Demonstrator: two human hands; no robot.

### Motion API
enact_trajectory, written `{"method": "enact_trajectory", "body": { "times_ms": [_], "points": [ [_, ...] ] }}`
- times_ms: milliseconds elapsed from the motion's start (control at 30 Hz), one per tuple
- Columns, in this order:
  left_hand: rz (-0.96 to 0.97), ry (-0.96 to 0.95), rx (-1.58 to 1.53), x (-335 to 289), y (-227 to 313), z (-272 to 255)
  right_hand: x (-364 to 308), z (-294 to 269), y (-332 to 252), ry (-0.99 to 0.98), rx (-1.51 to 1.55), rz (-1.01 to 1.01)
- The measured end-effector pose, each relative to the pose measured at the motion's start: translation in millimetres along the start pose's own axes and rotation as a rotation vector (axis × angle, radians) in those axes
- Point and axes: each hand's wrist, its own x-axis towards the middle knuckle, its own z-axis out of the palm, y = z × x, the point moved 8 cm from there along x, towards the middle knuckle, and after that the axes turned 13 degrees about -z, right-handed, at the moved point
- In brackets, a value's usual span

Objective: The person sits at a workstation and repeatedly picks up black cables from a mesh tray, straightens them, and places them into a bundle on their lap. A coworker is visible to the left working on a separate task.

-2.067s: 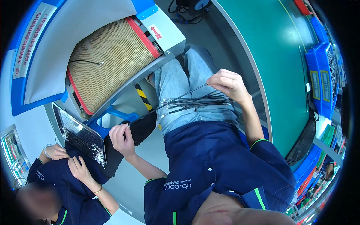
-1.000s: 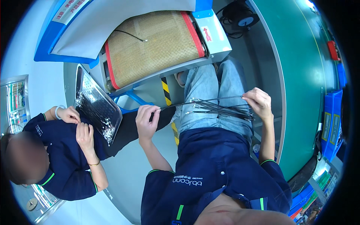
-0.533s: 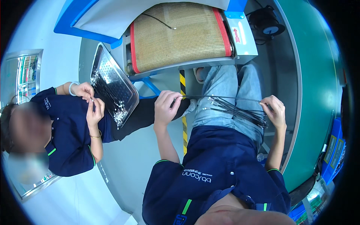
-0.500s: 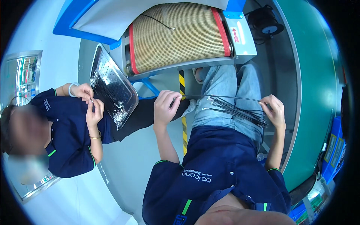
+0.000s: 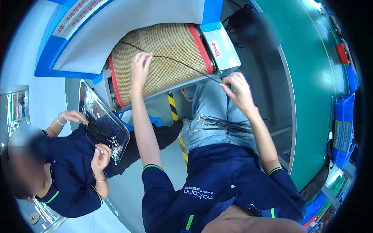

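A thin black cable (image 5: 180,62) stretches in a slight arch between my two hands, over the mesh conveyor belt (image 5: 163,39). My left hand (image 5: 140,70) pinches one end of it above the belt's middle. Its other end is pinched by my right hand (image 5: 237,89), past the belt's near right corner. A second black cable (image 5: 131,44) lies on the belt, its light tip close to my left fingers. Across my lap rests a bundle of black cables (image 5: 225,124) with small light-coloured ends.
At the left a co-worker's hands (image 5: 100,157) hold another cable beside a perforated metal tray (image 5: 123,134) of cables. A blue-framed machine with a white cover (image 5: 155,15) stands over the belt's far end. A green tabletop (image 5: 307,97) runs along the right.
Both my hands have moved forward from above my lap, carrying the cable over the belt. The cable now bows upward. The co-worker's hands have moved apart with a cable between them.
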Motion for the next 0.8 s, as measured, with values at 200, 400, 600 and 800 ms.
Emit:
{"method": "enact_trajectory", "body": {
  "times_ms": [200,400,600,800],
  "points": [
    [0.043,-0.033,0.119,74.6,-33.4,23.6,29.1,52.3,23.8,0.089,-0.037,0.061],
    [0.008,-0.109,0.169,96.5,-46.5,49.0,35.0,68.6,32.1,0.039,-0.204,0.133],
    [-0.025,0.111,0.086,77.7,-20.2,21.2,26.8,46.6,21.0,0.098,0.002,0.096],
    [-0.224,0.23,-0.299,-72.5,34.6,24.8,-61.9,19.9,28.5,-0.141,0.163,0.283]
  ]
}}
